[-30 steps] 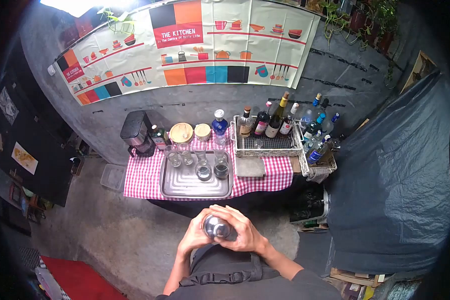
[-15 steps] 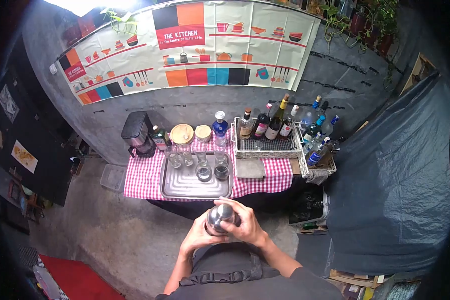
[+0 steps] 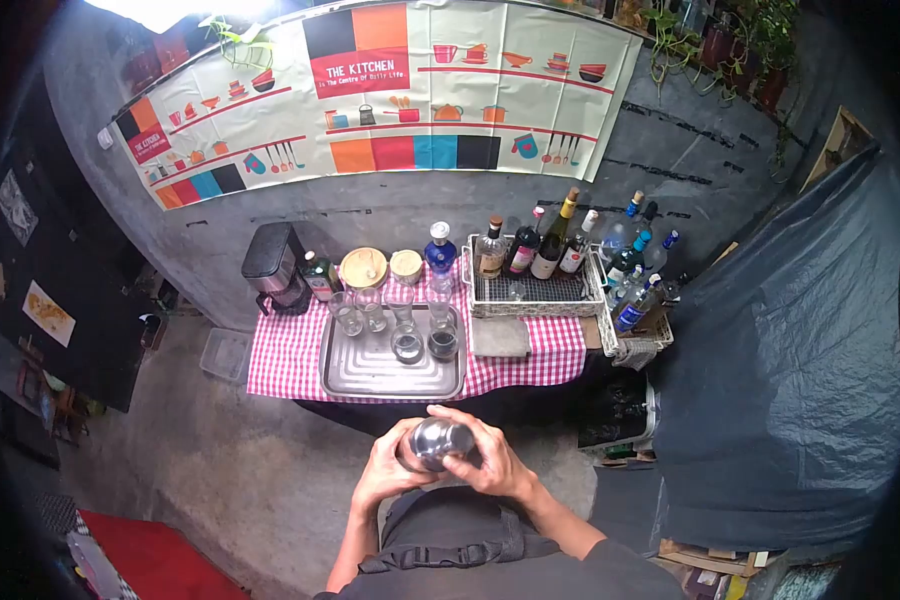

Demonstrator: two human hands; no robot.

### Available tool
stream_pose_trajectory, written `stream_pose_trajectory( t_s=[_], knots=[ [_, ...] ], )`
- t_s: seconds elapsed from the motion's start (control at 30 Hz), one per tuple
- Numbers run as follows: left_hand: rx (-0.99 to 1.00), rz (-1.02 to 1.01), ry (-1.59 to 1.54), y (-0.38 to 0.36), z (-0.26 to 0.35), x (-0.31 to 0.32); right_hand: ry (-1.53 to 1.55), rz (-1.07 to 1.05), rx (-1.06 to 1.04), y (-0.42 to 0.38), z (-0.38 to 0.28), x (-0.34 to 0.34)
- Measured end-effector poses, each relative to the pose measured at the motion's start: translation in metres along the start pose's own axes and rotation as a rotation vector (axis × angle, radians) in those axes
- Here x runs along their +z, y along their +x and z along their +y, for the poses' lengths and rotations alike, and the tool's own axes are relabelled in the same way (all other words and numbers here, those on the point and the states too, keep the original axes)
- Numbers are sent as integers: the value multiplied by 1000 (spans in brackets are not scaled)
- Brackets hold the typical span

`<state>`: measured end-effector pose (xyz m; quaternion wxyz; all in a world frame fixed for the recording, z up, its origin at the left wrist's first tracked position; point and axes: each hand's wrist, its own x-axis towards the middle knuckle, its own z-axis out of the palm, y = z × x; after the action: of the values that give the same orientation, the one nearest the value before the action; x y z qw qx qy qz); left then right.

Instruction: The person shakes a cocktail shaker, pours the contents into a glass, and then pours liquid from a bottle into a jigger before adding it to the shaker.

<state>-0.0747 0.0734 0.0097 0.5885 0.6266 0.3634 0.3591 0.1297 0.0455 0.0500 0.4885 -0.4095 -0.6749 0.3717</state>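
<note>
A shiny metal cocktail shaker (image 3: pixel 436 442) is held in front of my body, its domed top tilted to the right. My left hand (image 3: pixel 385 468) wraps round its left side and lower part. On the right, my right hand (image 3: pixel 495 460) grips the top end, thumb across the metal. Beyond both hands, a metal tray (image 3: pixel 355 375) lies on the table with several clear glasses on it. One stemless-looking glass (image 3: pixel 407 345) stands at its right half beside another glass (image 3: pixel 443 342).
A red-and-white checked cloth (image 3: pixel 288 350) covers the table. At its back stand a coffee maker (image 3: pixel 276 268) and a blue bottle (image 3: pixel 440 245). A white basket (image 3: pixel 535 308) holds several bottles, with a folded grey cloth (image 3: pixel 501 338) in front. A dark sheet (image 3: pixel 780 380) hangs at right.
The shaker has tipped further, its domed top swinging slightly right and down. Both hands have shifted a little with it, still gripping. The table has not changed.
</note>
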Motion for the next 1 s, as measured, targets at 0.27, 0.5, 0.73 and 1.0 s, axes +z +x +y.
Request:
stream_pose_trajectory(
  t_s=[0.27,0.5,0.73,1.0],
  knots=[
    [-26,18,43,5,5,6,85,5,86,2,12,-3],
    [18,-68,-20,5,-1,8,-57,-32,-55,6,1,2],
    [18,-4,89,8,1,-2,25,-38,-32,-2,-2,0],
    [-79,-6,76,6,5,-6,158,-44,174,2,14,1]
  ],
)
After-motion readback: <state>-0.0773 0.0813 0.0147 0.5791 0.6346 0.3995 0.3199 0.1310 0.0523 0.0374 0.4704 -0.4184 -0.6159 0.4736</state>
